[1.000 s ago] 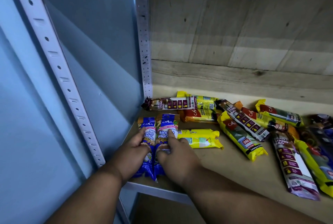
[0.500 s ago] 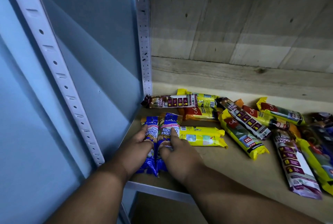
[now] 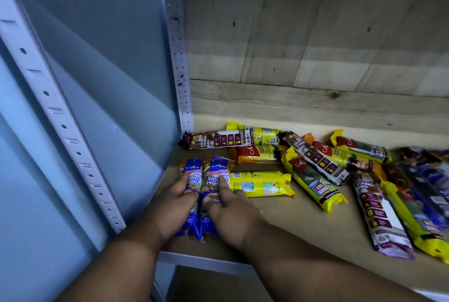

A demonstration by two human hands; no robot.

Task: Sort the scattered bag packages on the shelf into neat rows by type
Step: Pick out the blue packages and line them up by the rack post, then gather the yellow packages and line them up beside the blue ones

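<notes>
Head view: I see both hands low at the shelf's front left corner, on two packs lying side by side.
Shelf: light brown wooden shelf board (image 3: pixel 279 228) with a grey metal front edge, a perforated white metal upright (image 3: pixel 181 83) at its back left corner.
Left hand: my left hand (image 3: pixel 173 207) lies flat over the left blue Single Handle bag pack (image 3: pixel 193 180); fingers nearly straight, resting on its wrapper, fingertips about halfway up the pack, its lower end showing under the palm.
Right hand: my right hand (image 3: pixel 229 216) rests on the right blue Single Handle bag pack (image 3: pixel 215 180); forefinger stretched along the pack's right side, other fingers loosely bent against the wrapper. I cannot tell whether any finger hooks under the pack.
Blue packs: both point toward the back edge, touching each other along their length, near the left edge.
Yellow pack: flat yellow plastic bag pack (image 3: pixel 261 183) lies crosswise, one end just beside the right blue pack and my forefinger.
Back left: maroon Draw String Bag pack (image 3: pixel 216 140) lies crosswise near the upright, with an orange pack (image 3: pixel 257 154) in front of it.
Right side: scattered heap of yellow, maroon, orange and blue packs (image 3: pixel 364 175), overlapping at mixed angles toward the right edge.
</notes>
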